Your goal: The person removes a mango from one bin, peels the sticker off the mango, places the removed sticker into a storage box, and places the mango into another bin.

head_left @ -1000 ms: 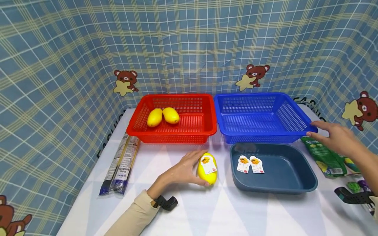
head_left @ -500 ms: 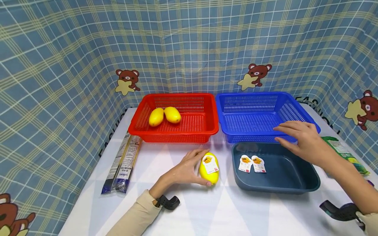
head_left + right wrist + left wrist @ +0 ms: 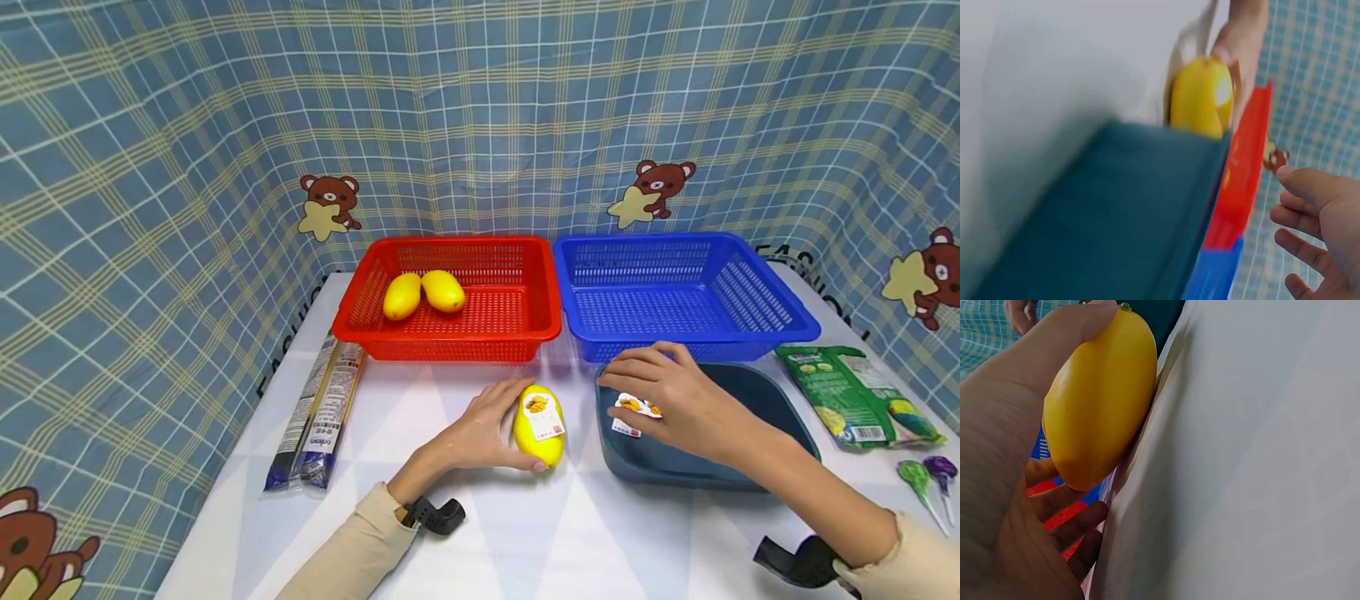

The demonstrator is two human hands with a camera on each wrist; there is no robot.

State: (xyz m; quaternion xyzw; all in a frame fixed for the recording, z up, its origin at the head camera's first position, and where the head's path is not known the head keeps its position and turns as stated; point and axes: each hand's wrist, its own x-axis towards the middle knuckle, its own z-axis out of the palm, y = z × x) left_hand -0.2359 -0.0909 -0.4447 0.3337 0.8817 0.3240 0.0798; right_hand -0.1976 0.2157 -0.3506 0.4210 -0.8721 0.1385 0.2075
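Note:
A yellow mango (image 3: 528,442) with a white picture label (image 3: 546,417) on its top lies on the table. My left hand (image 3: 480,429) holds it by its two ends, thumb at the near end and fingers at the far end. In the left wrist view the mango (image 3: 1104,400) shows its bare side against the thumb. Above the dark blue-grey tub (image 3: 757,400) hovers my right hand (image 3: 671,400), fingers loosely bent, with nothing in them. Mango picture labels (image 3: 626,429) lie in the tub, partly hidden by that hand.
Behind stand a red basket (image 3: 517,325) with two yellow mangoes (image 3: 444,292) and a blue basket (image 3: 652,310). Two long plastic packets (image 3: 324,425) lie at left. A green bag (image 3: 847,400) and two lollipops (image 3: 915,475) lie at right.
My right hand has moved left from beside the blue basket's right corner to above the tub's labels. The left hand has stayed on the mango. The view has shifted slightly.

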